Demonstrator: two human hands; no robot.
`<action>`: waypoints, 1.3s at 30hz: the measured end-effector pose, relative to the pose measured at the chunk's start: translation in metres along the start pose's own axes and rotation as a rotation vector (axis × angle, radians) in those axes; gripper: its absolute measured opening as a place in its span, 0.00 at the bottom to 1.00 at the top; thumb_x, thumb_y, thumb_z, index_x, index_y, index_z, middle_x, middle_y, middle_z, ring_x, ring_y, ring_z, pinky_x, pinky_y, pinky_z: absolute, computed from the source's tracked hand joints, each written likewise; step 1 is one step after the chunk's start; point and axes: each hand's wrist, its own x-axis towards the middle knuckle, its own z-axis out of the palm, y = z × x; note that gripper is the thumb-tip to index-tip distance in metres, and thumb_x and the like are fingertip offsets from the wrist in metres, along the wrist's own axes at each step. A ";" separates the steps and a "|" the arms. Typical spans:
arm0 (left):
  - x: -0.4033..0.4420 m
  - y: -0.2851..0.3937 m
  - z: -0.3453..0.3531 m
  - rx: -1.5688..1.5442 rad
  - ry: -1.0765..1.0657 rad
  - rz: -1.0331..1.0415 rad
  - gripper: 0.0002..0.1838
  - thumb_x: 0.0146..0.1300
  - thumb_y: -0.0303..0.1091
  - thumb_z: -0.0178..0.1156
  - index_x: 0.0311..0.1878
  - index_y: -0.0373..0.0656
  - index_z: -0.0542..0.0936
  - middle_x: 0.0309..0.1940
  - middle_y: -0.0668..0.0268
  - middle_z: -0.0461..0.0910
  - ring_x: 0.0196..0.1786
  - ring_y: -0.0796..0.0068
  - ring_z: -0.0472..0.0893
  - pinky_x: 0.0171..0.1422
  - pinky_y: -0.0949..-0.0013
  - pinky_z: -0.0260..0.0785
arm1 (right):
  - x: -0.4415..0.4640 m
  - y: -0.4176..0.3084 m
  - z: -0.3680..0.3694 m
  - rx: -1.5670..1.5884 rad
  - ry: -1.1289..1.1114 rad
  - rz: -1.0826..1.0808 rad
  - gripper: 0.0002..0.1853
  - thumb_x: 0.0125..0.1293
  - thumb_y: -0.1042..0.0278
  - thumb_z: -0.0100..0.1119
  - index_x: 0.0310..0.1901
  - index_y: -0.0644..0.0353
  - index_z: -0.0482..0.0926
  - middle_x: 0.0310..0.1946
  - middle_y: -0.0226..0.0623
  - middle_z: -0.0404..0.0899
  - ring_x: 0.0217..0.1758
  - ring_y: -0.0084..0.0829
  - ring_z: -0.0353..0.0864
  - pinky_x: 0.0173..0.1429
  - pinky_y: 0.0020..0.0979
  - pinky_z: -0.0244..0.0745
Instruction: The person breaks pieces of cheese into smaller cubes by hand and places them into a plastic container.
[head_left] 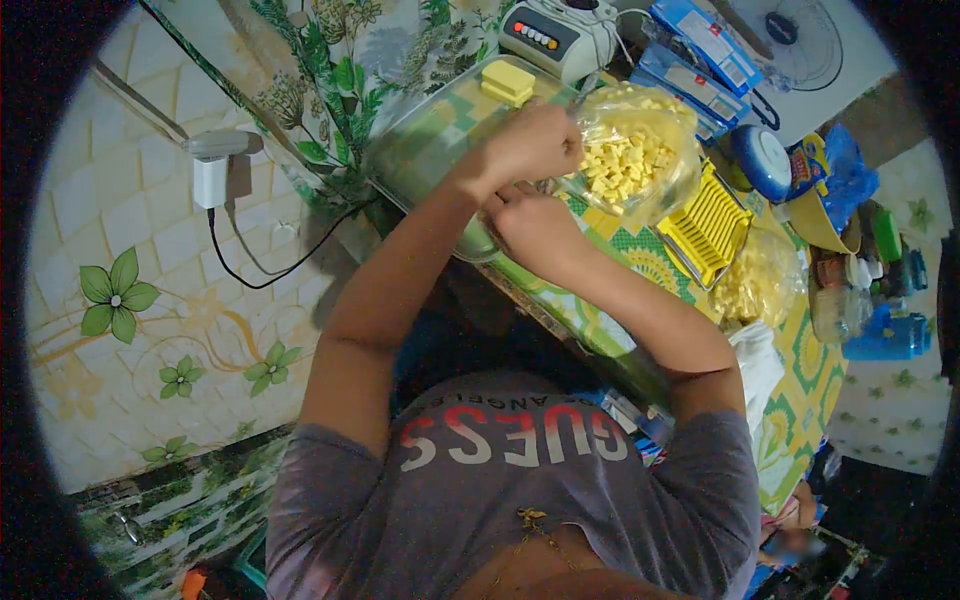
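My left hand (537, 143) is closed at the near-left side of a clear plastic bag (640, 150) full of small yellow cubes. Just below it, my right hand (540, 228) is closed too, fingers curled under my left wrist. A bit of shiny plastic shows between the hands, seemingly the gathered end of the bag; the fingertips are mostly hidden. Beneath my hands lies a clear rectangular tray (425, 150). Yellow blocks (508, 82) are stacked at its far end.
Right of the bag sits a yellow slotted slicer (708, 225), then another bag of yellow pieces (757, 280). A white appliance with coloured buttons (555, 40), blue packages (695, 70), a blue bowl (762, 163) and a fan (790, 35) stand behind. A charger (210, 180) hangs on the left wall.
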 end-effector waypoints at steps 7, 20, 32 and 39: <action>-0.012 0.008 0.014 0.255 0.037 -0.048 0.08 0.43 0.36 0.63 0.28 0.47 0.82 0.40 0.59 0.75 0.51 0.54 0.70 0.53 0.56 0.66 | 0.000 0.002 0.000 -0.015 -0.046 -0.006 0.06 0.53 0.70 0.54 0.28 0.64 0.78 0.23 0.48 0.78 0.26 0.44 0.79 0.31 0.40 0.76; -0.035 -0.012 -0.019 -0.877 -0.001 -0.108 0.10 0.57 0.33 0.61 0.37 0.38 0.80 0.36 0.68 0.78 0.42 0.80 0.75 0.49 0.74 0.66 | 0.003 -0.002 -0.011 0.004 -0.130 0.034 0.16 0.58 0.67 0.54 0.47 0.60 0.73 0.39 0.42 0.77 0.43 0.40 0.78 0.40 0.37 0.77; -0.065 -0.016 -0.023 -1.531 0.096 -0.008 0.15 0.54 0.36 0.61 0.39 0.34 0.77 0.37 0.63 0.74 0.43 0.73 0.74 0.51 0.69 0.67 | 0.012 0.014 -0.075 -0.091 -0.389 0.222 0.11 0.54 0.67 0.56 0.39 0.59 0.78 0.32 0.43 0.81 0.36 0.44 0.82 0.37 0.41 0.78; -0.078 -0.022 -0.028 -1.363 0.175 0.062 0.12 0.51 0.31 0.65 0.37 0.35 0.78 0.34 0.69 0.76 0.40 0.80 0.73 0.47 0.75 0.64 | -0.030 0.046 -0.085 -0.381 -0.448 0.345 0.10 0.53 0.63 0.58 0.33 0.60 0.80 0.29 0.43 0.81 0.34 0.42 0.83 0.34 0.42 0.77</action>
